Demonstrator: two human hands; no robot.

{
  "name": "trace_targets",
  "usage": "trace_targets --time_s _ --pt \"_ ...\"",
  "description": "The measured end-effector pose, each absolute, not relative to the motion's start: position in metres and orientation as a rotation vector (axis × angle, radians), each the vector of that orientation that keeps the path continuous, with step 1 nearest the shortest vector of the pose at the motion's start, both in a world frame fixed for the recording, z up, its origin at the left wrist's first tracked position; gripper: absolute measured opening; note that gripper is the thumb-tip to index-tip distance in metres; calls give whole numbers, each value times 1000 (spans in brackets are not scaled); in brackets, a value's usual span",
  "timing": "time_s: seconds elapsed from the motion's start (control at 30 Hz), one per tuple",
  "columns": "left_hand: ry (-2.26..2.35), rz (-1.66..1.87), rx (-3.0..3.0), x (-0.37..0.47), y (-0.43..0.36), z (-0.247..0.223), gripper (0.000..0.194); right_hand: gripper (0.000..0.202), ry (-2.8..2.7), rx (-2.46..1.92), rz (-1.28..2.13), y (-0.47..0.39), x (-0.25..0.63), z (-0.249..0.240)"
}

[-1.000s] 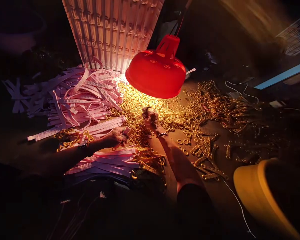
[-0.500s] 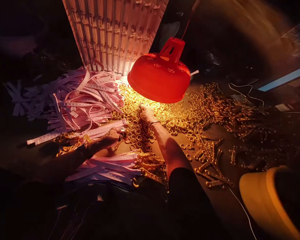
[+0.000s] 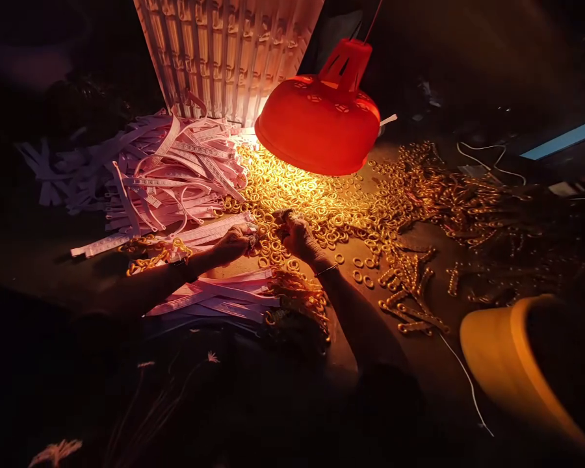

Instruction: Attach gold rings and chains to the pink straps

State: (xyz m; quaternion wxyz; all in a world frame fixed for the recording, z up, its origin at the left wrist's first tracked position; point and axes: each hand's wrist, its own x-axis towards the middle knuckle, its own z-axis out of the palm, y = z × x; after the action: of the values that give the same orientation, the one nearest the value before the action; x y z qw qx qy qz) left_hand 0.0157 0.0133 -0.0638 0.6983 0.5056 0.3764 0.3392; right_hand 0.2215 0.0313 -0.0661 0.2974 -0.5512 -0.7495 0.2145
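Hands at the gold ring pile, lamp-lit.
Left hand (image 3: 234, 243) and right hand (image 3: 296, 235) curl narrowly among small glossy gold rings (image 3: 292, 195); grip contents indiscernible; flat pink strips (image 3: 175, 175) alongside.

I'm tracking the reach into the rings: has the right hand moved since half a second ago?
Yes. The right hand has pulled back from under the red lamp, nearer the left hand.

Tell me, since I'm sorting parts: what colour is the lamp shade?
Red-orange; the lamp shade shows in the head view.
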Motion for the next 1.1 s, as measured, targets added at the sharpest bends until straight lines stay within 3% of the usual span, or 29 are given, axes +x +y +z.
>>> trace_targets --time_s 0.07,0.2,0.3,0.57,0.7,0.8,0.93,1.1 --pt "855 754 1156 15 11 -61 4 33 -2039 -1464 601 20 214 -65" --pt "886 701 1154 19 9 -58 21 45 -2132 -1466 628 6 203 -55" --pt "872 680 1141 21 8 -60 18 42 -2124 -1396 752 2 201 -47" --pt "926 740 1014 22 13 -70 23 51 -1558 -1202 1173 8 201 -52" --pt "989 793 980 27 14 -68 13 48 -1396 -1225 1090 6 196 -59" --pt "1045 785 1008 32 12 -65 4 42 -1580 -1331 973 2 196 -59" --pt "1024 760 1102 33 9 -67 11 46 -1852 -1486 805 -4 198 -60" --pt "933 675 1192 29 10 -73 28 31 -1899 -1551 740 -6 197 -70"
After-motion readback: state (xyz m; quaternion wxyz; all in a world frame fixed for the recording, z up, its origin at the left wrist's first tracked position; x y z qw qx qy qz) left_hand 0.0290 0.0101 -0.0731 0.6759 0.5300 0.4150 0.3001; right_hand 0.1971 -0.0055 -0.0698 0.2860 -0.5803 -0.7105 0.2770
